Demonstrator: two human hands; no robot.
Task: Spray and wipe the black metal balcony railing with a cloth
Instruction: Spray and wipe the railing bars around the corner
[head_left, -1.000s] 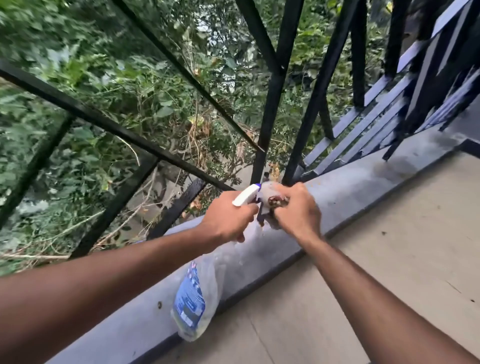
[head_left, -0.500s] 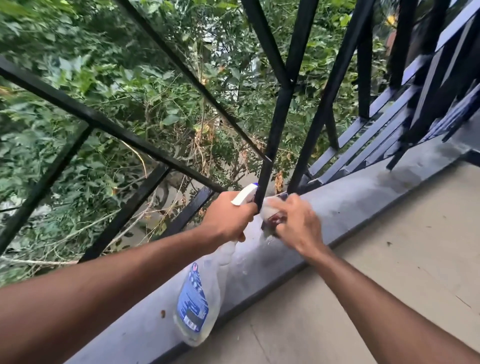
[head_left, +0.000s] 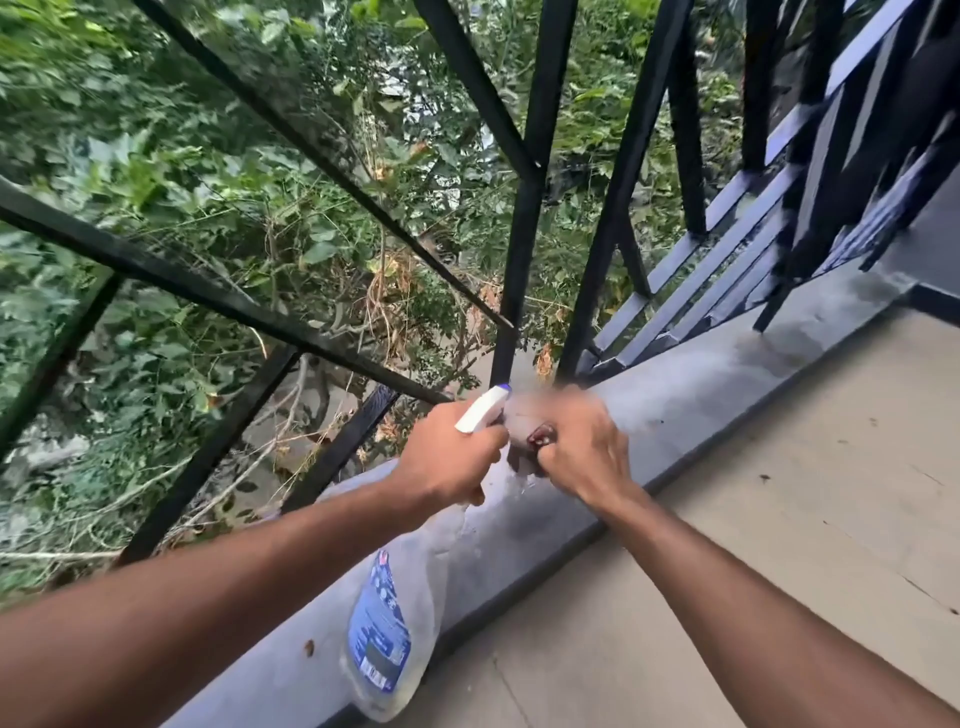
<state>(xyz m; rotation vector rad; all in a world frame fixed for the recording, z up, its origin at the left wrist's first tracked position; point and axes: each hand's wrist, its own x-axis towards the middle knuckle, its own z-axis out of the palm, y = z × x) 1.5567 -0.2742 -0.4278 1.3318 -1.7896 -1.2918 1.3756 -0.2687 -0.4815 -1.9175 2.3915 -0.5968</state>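
Railing (head_left: 522, 249), black metal bars, runs along the far edge of a grey ledge (head_left: 701, 384), with green foliage (head_left: 182, 171) beyond. Tan floor (head_left: 779, 519) at near right. Spray bottle (head_left: 384, 634), clear with a blue label, hangs down over the ledge, white trigger head up by a vertical bar's base. Left hand (head_left: 447, 457) grips its neck, fingers curled round. Right hand (head_left: 582, 452) just right, blurred, fingers closed on a pale cloth (head_left: 519, 421) bunched at that bar's foot; cloth-to-bar contact unclear.
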